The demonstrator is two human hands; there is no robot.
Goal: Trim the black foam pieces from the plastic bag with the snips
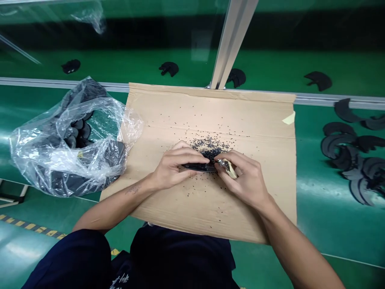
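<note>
My left hand (179,163) is closed on a dark, thin-edged plastic part (197,166), fingers above and thumb below. My right hand (245,176) is closed around a small tool with a shiny metal end and a cream-coloured covering (228,167). The tool's metal end meets the right end of the plastic part; its exact kind is hidden by my fingers. Beneath and beyond both hands, many tiny black bits (210,143) are scattered over a cardboard sheet (168,204), thickest just past the plastic part.
A clear plastic bag (39,156) with dark rounded parts (80,132) stands at left. Curved black parts (339,144) lie piled on the green table (319,218) at right. Single black parts (170,68) are spaced along the green surface behind a metal rail (337,99). A metal post (233,44) rises behind the cardboard.
</note>
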